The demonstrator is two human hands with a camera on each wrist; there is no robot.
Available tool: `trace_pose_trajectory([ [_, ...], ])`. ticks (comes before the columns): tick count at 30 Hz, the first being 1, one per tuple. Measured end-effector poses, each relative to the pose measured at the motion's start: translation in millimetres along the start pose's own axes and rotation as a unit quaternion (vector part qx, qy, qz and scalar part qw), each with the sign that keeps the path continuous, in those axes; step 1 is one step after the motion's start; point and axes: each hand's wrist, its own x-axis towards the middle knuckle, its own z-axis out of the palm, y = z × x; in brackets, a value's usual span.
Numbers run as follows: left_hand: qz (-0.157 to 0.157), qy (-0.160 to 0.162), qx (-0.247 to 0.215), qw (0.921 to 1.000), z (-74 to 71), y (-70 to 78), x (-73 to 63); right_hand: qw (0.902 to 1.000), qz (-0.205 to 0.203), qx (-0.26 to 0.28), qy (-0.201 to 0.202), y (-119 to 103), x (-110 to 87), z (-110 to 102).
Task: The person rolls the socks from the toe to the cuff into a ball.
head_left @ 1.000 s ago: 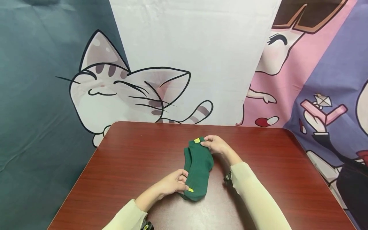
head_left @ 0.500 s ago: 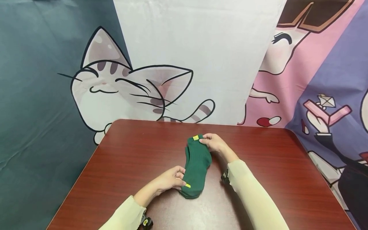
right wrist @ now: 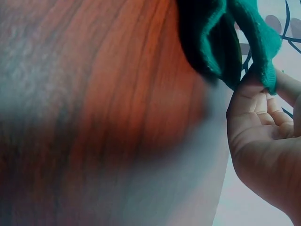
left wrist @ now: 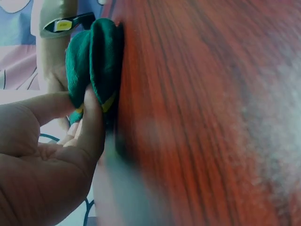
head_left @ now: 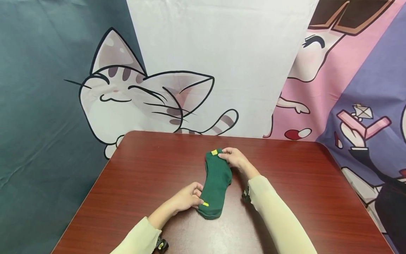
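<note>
A pair of green socks lies stacked on the table, one on top of the other, with a yellow mark at the cuff end and another near the toe. My left hand pinches the upper sock at its toe end, thumb and finger on either side of the cloth in the left wrist view. At the far end, my right hand pinches the cuff between thumb and fingers. In the right wrist view the cuff is lifted at the fingertips, with the lower sock's opening beneath it. The lower sock is mostly hidden in the head view.
The reddish-brown wooden table has a rounded far edge. Behind it hangs a cloth backdrop printed with a cartoon cat and figures. Each wrist wears a dark camera band below a pale sleeve.
The upper sock has shifted slightly left and now covers the lower sock's cuff, which showed at its left side before. Both hands have moved slightly left with it, keeping their pinch.
</note>
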Motion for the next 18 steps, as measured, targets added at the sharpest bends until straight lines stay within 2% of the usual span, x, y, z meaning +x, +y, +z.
trace_pose_trajectory([
  [5, 0.007, 0.028, 0.067, 0.9973, 3.2, 3.3, -2.4, 0.9998, 0.001, -0.018, -0.009, 2.9, 0.5, 2.9],
  [8, 0.006, 0.04, 0.134, 0.9902, 5.7, 8.2, -4.5, 0.9997, 0.004, -0.022, -0.008, 3.8, 0.0, 4.4],
  [11, 0.003, 0.046, 0.198, 0.9792, 8.8, 13.1, -6.5, 0.9994, 0.002, -0.035, -0.001, 3.8, -1.1, 5.4],
  [15, 0.001, 0.048, 0.222, 0.9739, 13.5, 17.5, -9.8, 0.9976, -0.005, -0.067, 0.012, 3.0, -1.5, 7.3],
  [18, 0.004, 0.047, 0.215, 0.9754, 17.1, 18.5, -12.7, 0.9943, -0.016, -0.102, 0.027, 2.7, -0.5, 9.2],
])
